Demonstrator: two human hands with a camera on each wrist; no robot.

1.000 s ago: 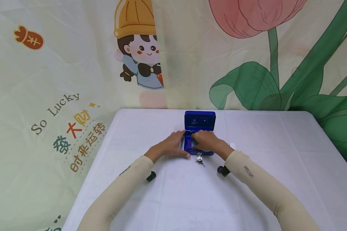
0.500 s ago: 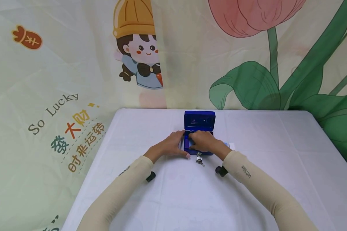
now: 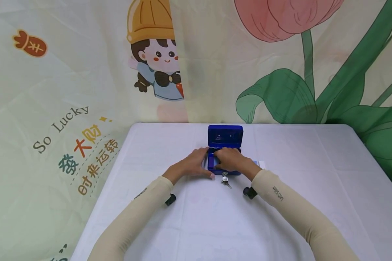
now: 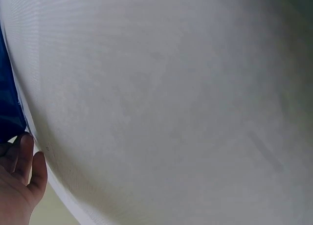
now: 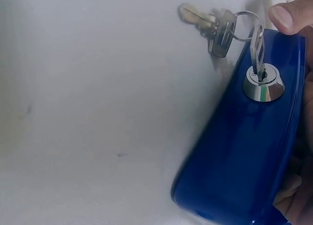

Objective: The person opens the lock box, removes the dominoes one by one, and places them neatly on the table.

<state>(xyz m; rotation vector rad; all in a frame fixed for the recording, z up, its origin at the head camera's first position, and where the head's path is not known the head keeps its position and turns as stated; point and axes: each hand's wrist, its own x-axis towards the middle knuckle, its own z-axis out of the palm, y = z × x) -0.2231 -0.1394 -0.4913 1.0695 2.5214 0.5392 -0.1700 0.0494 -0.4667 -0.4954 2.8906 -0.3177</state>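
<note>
A small dark-blue cash box [image 3: 211, 170] stands on the table with its lid [image 3: 225, 136] tipped up and back. From its front lock [image 5: 264, 85] hangs a ring of keys [image 5: 222, 34], one key standing in the keyhole. My left hand [image 3: 195, 163] grips the box's left side, thumb at the front corner and fingers toward the back. In the left wrist view its fingers sit by the blue wall. My right hand [image 3: 230, 159] reaches down into the box from the right. Its fingertips are mostly hidden, so whether they hold anything does not show.
Beside the box, behind my right wrist, lies a partly hidden light-blue and white flat item [image 3: 261, 165]. White cloth covers the table [image 3: 196, 224]. A printed curtain [image 3: 212, 72] hangs right behind the table's back edge.
Within the box, my right hand has shifted slightly left, uncovering more of the light-blue and white item on the right. Since half a second ago both hands look still.
</note>
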